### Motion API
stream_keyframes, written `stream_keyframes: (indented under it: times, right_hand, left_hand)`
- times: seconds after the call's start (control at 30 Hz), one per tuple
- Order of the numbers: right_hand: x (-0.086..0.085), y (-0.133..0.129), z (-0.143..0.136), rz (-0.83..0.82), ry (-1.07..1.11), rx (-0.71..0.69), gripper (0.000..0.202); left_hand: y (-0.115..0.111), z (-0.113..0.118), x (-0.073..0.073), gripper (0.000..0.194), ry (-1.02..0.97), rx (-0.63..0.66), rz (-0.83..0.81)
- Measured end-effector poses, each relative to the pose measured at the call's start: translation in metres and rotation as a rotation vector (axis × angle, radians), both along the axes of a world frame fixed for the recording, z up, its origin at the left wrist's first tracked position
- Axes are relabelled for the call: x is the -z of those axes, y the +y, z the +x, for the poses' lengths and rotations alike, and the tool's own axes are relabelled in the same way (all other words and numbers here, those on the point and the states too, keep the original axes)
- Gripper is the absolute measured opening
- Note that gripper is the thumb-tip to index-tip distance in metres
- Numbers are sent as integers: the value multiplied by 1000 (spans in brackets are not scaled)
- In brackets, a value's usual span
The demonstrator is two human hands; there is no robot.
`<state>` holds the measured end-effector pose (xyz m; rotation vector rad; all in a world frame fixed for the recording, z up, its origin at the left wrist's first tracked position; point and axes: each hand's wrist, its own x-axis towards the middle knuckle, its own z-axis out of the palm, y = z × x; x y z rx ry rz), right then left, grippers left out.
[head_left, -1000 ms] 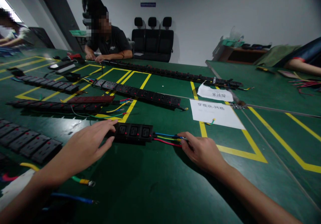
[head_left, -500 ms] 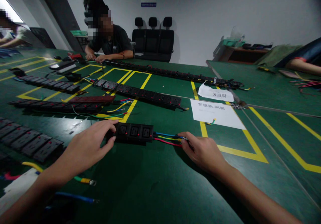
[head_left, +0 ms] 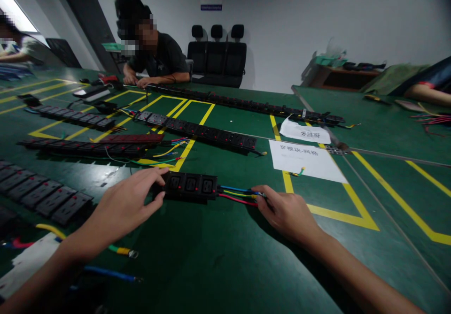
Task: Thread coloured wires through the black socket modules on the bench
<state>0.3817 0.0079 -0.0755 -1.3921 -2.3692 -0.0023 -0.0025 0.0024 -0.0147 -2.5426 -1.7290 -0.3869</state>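
Note:
A short black socket strip (head_left: 191, 185) with three outlets in sight lies on the green table in front of me. My left hand (head_left: 136, 199) grips its left end between thumb and fingers, which cover that end. From the strip's right end run blue, yellow-green and red wires (head_left: 237, 194). My right hand (head_left: 283, 210) is closed around the wires' far ends; the fingers partly hide the tips.
Longer socket strips lie at left (head_left: 45, 192) and further back (head_left: 197, 128). Loose cable ends (head_left: 123, 251) with ring terminals are near my left forearm. Paper sheets (head_left: 306, 161) lie to the right. Across the table a person (head_left: 158, 63) sits leaning on it.
The whole view has shifted slightly, with the scene a little further right. Both hands keep the same hold on the strip and its wires.

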Motion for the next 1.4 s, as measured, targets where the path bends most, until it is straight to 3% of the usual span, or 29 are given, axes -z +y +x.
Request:
stream_keyframes:
  times: [0.63,1.07,1.4]
  right_hand:
    - [0,-1,0,-19,3,5,33]
    - [-3,-1,-1,-24,26,-4,31]
    - [-6,0,-2,-60,35,-6,32]
  left_hand:
    - [0,2,-2,32,-37,0,-6]
    - [0,1,1,33,61,59,42]
    - [5,0,10,55,48,74,14]
